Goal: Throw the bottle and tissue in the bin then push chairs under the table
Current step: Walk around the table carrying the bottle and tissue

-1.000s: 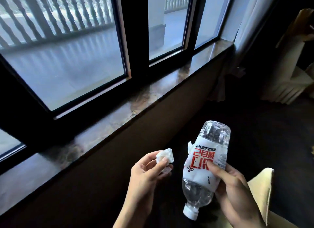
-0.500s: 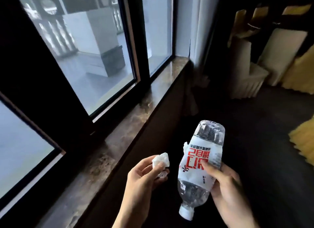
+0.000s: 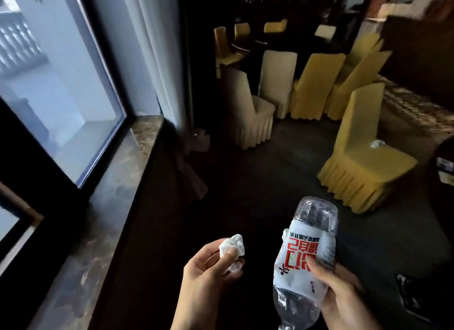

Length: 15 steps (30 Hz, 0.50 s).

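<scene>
My right hand (image 3: 336, 290) grips a clear plastic bottle (image 3: 304, 263) with a white and red label, held upside down with its base pointing up. My left hand (image 3: 206, 273) pinches a crumpled white tissue (image 3: 233, 248) between thumb and fingers. Both are held low in front of me over dark floor. A yellow-skirted chair (image 3: 356, 157) stands ahead on the right with a small clear item on its seat. No bin is recognisable in view.
A marble window sill (image 3: 118, 194) and a large window run along the left, with a curtain (image 3: 157, 59) at their far end. Several cream and yellow covered chairs (image 3: 312, 84) crowd the back. A dark round object (image 3: 442, 177) sits at the right edge.
The view has swung right, from the window toward the room, and more chairs have come into sight. Both hands keep the same hold on tissue and bottle.
</scene>
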Motion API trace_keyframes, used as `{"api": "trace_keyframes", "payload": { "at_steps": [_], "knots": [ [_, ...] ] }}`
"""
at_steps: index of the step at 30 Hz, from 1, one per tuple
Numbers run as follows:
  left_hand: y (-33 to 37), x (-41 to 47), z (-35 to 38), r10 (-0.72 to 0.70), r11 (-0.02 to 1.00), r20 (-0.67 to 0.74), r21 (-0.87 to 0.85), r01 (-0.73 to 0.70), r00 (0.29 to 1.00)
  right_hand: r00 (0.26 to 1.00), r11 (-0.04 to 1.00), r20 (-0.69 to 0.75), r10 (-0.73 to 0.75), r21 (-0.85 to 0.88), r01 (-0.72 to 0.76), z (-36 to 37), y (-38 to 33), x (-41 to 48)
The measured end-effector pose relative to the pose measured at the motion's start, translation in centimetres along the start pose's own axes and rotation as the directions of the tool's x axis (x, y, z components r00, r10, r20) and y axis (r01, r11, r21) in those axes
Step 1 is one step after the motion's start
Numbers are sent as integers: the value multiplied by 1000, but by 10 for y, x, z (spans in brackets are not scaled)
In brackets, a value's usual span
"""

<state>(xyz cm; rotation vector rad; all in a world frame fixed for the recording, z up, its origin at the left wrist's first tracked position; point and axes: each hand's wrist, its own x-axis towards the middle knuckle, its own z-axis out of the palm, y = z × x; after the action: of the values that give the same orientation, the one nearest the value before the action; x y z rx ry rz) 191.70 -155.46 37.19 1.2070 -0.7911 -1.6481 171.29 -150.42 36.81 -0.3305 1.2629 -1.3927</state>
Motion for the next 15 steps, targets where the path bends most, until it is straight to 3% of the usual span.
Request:
{"api": "trace_keyframes", "payload": {
  "at_steps": [2, 3, 7, 8, 11, 15],
  "knots": [
    [14, 46, 12, -26, 1000, 74, 20, 25, 997, 996, 998, -66, -61, 3, 62, 7, -7, 27],
    [21, 68, 18, -39, 998, 110, 48, 34, 993, 993, 989, -98, -67, 122, 79, 8, -5, 46],
    [50, 140, 52, -115, 989, 241, 115, 89, 964, 923, 961, -303, -237, 65, 268, -5, -8, 125],
    [54, 157, 64, -134, 984, 269, 148, 97, 954, 901, 970, -382, -207, 41, 240, 2, -21, 132],
    [61, 200, 99, -174, 975, 319, 188, 118, 932, 943, 975, -293, -160, 103, 197, 23, -72, 133],
    [58, 252, 157, -220, 969, 405, 197, 150, 887, 878, 960, -461, -127, 164, 225, -14, -104, 175]
  ]
}}
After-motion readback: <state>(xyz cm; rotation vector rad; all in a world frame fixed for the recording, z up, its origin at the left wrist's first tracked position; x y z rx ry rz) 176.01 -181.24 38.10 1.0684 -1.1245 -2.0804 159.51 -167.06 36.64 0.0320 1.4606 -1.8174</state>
